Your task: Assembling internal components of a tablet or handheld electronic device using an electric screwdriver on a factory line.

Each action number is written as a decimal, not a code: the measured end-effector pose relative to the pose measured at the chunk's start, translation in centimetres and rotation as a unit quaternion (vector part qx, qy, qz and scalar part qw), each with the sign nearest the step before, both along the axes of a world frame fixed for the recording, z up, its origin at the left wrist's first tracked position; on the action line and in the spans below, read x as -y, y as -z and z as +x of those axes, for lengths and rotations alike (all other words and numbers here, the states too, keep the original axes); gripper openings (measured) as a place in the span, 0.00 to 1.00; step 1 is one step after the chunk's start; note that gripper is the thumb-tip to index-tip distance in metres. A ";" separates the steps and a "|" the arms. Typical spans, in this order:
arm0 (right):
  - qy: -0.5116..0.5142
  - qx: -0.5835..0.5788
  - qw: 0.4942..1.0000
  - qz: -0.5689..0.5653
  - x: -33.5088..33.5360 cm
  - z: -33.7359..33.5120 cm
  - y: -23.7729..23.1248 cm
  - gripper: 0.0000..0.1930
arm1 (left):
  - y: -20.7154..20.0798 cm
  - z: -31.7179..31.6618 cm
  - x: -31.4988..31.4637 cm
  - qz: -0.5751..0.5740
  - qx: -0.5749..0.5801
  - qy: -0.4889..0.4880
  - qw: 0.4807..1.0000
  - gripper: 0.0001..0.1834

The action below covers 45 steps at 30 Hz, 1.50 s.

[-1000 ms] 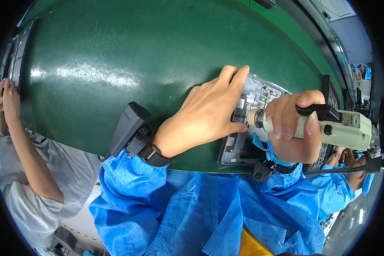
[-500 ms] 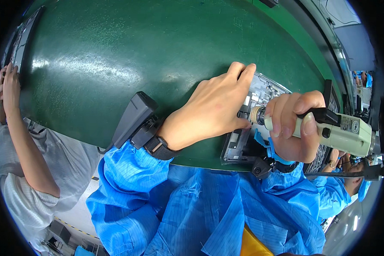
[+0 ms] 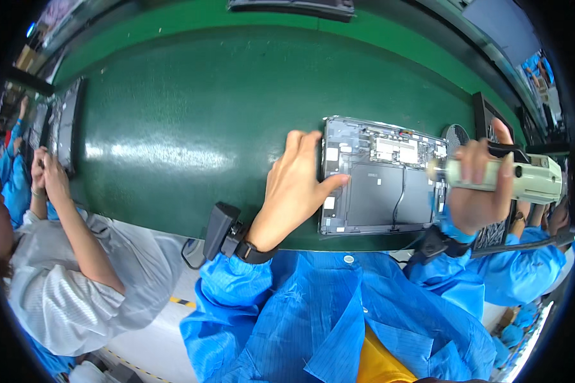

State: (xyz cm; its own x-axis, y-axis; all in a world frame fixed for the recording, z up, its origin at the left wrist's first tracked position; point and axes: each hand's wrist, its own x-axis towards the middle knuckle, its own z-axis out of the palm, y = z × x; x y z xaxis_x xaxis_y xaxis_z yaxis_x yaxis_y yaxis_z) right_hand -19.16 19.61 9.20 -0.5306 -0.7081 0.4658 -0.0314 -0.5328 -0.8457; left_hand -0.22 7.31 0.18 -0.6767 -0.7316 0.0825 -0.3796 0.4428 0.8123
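Black laptop base (image 3: 358, 214), its insides bared, lies just right of my left hand's (image 3: 297, 182) fingers; my thumb is spread from them and lies over its left edge, though I can't tell how firmly. My right hand's (image 3: 482, 175) fingers wrap the pale green electric screwdriver (image 3: 536, 182), its blurred tip over the base's right side. Too light a thumb could let the base skid; a tilted screwdriver could scrape the circuit board (image 3: 395, 151). Beyond my left fingertips stretches the green bench top (image 3: 204, 83).
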 end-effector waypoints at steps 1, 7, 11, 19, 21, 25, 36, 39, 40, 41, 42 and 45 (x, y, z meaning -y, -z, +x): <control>0.038 0.015 0.999 0.003 -2.0 -1.7 0.2 0.25 | 0.3 0.1 -0.2 -0.030 -0.039 -0.024 0.998 0.23; 0.301 0.050 0.951 0.047 -11.0 -9.3 4.6 0.19 | 0.4 -1.5 -0.8 -0.040 -0.010 -0.033 0.999 0.12; 0.379 0.041 0.918 0.111 -10.2 -8.6 7.5 0.14 | -1.1 -2.2 -1.3 -0.045 0.128 -0.067 0.988 0.20; 0.455 -0.087 0.844 0.270 -13.8 -3.6 8.4 0.14 | -2.4 -2.3 -3.1 -0.042 0.230 -0.078 0.969 0.28; 0.336 -0.128 0.863 0.355 -13.1 -1.7 8.1 0.16 | -2.2 -2.7 -3.4 -0.058 0.207 -0.066 0.974 0.28; 0.299 -0.112 0.880 0.351 -12.0 -1.0 7.4 0.18 | -1.5 -1.9 -3.8 0.010 0.134 -0.106 0.985 0.28; 0.229 -0.020 0.951 0.207 -1.9 -5.7 6.4 0.31 | -0.9 -18.2 14.3 0.222 -0.240 0.014 0.945 0.31; 0.177 0.120 0.965 0.153 3.7 -7.3 5.0 0.35 | -1.0 -26.1 17.9 0.183 -0.246 -0.003 0.952 0.30; 0.166 0.121 0.966 0.159 5.6 -8.1 5.2 0.36 | -0.8 -28.4 18.5 0.194 -0.249 -0.009 0.949 0.30; 0.148 0.140 0.963 0.177 7.4 -8.4 5.2 0.36 | 1.1 -30.7 20.5 0.184 -0.218 -0.049 0.957 0.30; 0.137 0.147 0.962 0.182 9.0 -9.0 5.7 0.36 | 2.5 -32.7 22.1 0.174 -0.184 -0.088 0.963 0.31; 0.151 0.185 0.956 0.169 11.5 -11.7 7.7 0.36 | 1.0 -33.6 21.3 0.157 -0.125 -0.086 0.976 0.30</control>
